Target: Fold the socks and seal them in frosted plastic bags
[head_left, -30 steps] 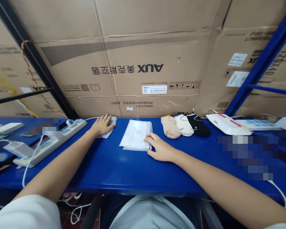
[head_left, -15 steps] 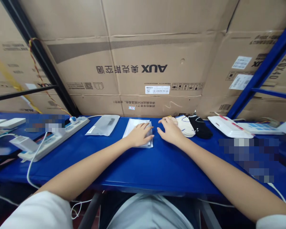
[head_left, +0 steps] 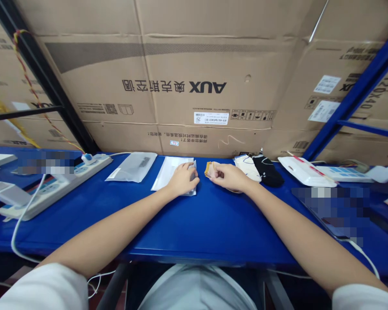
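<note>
My left hand [head_left: 183, 179] rests over a white, translucent plastic bag stack [head_left: 166, 172] on the blue table [head_left: 181, 224]; its fingers are curled at the bag's right edge. My right hand [head_left: 225, 175] pinches a folded beige cloth with a yellow-orange edge [head_left: 208, 168], part of it hidden under the palm. Just right of that hand lie a white folded cloth with blue lines [head_left: 248, 168] and a black one with white marks [head_left: 267, 171]. Another frosted bag [head_left: 132, 167] lies flat at the left, apart from both hands.
A white power strip [head_left: 58, 183] with plugs and cables runs along the left. A white soft pack [head_left: 305, 171] and a blurred-out dark device lie at the right. Large cardboard boxes [head_left: 181, 56] stand behind the table, between a black post and a blue post.
My right hand has closed on the beige cloth, which now shows farther left, away from the white cloth. My left hand's fingers have curled inward on the bag. The view has shifted slightly.
</note>
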The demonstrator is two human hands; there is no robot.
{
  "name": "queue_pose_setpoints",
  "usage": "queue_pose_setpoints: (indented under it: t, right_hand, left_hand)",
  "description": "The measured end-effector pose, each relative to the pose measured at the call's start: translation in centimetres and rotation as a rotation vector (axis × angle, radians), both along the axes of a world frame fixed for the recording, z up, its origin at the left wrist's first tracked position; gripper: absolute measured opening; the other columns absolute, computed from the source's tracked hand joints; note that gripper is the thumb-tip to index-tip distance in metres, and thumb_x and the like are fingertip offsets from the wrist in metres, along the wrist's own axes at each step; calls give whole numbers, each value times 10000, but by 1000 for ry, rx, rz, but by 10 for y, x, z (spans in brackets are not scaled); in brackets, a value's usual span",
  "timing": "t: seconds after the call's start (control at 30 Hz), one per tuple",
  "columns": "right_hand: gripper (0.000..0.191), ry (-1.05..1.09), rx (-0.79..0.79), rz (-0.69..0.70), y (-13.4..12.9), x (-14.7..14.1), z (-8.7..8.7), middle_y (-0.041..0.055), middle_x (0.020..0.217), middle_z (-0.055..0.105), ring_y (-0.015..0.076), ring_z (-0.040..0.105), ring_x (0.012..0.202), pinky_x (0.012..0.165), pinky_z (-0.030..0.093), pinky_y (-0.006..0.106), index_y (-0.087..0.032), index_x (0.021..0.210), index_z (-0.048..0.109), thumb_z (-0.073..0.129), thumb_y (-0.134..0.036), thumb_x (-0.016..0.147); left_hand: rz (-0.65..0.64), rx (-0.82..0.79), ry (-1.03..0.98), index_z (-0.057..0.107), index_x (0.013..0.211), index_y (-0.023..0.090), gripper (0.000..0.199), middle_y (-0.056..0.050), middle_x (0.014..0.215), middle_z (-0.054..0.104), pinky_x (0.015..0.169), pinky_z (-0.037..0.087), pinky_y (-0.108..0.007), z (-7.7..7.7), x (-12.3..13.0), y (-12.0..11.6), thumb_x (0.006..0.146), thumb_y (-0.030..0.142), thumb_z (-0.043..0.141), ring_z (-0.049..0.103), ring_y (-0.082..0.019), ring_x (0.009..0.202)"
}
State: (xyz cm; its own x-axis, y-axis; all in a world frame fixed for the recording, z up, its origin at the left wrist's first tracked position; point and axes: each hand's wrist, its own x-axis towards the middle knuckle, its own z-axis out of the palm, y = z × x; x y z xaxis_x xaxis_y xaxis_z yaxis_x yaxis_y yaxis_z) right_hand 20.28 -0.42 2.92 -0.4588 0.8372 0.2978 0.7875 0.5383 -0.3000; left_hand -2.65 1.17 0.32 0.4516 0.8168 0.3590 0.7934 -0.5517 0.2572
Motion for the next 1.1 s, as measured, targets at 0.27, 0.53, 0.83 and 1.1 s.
queue_pose_setpoints:
  t: [0.27,0.53,0.83,1.1]
  right_hand:
    - [276,153,-133,144,1,0,-4,-19,723,627,125,538,635,605,357,235,-197,731,531,660,-430,803]
    - [231,177,-195,183,3,3,-1,3,761,651,146,585,696,653,411,239,-185,779,578,617,-404,844]
    - [259,74,-178,140,9,8,1,55,888,702,184,602,778,718,414,280,-170,866,639,451,-329,944]
    - [246,95,-163,132,3,-1,-3,-2,757,629,141,556,663,619,375,238,-193,806,551,641,-420,840]
  left_hand:
    - [-152,-34,21,612,784,207,203,-46,834,601,684,456,-323,5,0,-7,871,367,523,590,-203,753]
    - [-196,-73,85,586,792,212,147,-30,784,630,672,424,-305,6,-1,-2,866,295,489,597,-205,764]
    - [-221,-70,84,589,793,213,119,-23,784,635,671,423,-299,5,-2,-1,860,257,501,601,-199,756]
    - [-225,-74,77,604,805,216,110,-19,780,637,675,429,-301,4,-3,-1,847,251,509,602,-201,762]
